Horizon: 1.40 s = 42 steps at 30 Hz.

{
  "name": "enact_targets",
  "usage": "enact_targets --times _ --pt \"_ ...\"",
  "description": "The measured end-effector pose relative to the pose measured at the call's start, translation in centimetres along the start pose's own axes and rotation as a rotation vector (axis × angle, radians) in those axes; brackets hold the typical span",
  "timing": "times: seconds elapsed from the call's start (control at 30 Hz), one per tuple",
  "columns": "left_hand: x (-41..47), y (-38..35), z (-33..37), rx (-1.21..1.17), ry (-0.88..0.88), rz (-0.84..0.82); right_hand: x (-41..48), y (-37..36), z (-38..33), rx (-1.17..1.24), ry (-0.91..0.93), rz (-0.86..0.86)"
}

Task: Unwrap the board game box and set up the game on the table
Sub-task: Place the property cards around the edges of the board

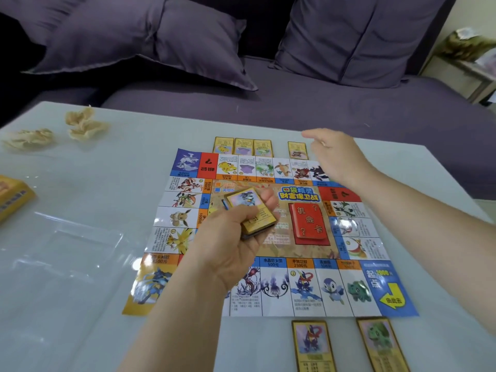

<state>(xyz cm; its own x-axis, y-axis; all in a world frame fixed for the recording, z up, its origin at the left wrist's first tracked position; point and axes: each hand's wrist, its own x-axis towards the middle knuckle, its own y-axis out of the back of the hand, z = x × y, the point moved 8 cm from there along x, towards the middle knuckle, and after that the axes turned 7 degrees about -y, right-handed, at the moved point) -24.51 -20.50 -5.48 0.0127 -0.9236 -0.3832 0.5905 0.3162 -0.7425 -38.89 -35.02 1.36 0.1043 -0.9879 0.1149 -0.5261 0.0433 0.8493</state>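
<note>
Left hand (236,237) fingers wrap card stack (253,208) above board (276,280); right hand (332,159) fingers relaxed.

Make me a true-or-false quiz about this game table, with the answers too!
1. The left hand holds a stack of cards. True.
2. Four far cards lie along the board's far edge. True.
3. The red card pile sits off the board. False: the red card pile lies in the board's middle.
4. The right hand holds the yellow box. False: the yellow box lies at the table's left edge, away from both hands.
</note>
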Motion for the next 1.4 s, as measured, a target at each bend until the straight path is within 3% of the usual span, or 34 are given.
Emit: enact_targets --times 0.2,0.33,0.67,1.4 --pt "-2.0 -2.1 -1.7 0.343 -0.010 -0.209 -11.3 0.1 -1.4 0.499 -0.168 -0.283" --pt "-3.5 -2.7 -2.8 0.546 -0.034 -0.277 -15.3 -0.9 -0.5 0.710 -0.275 -0.340" --pt "-4.3 -1.0 -2.1 0.849 -0.126 -0.201 -16.8 -1.6 -0.6 0.751 -0.272 -0.304" --pt "-7.2 5.3 4.8 0.875 -0.129 -0.060 -17.1 -6.4 -6.8 0.760 -0.208 -0.378"
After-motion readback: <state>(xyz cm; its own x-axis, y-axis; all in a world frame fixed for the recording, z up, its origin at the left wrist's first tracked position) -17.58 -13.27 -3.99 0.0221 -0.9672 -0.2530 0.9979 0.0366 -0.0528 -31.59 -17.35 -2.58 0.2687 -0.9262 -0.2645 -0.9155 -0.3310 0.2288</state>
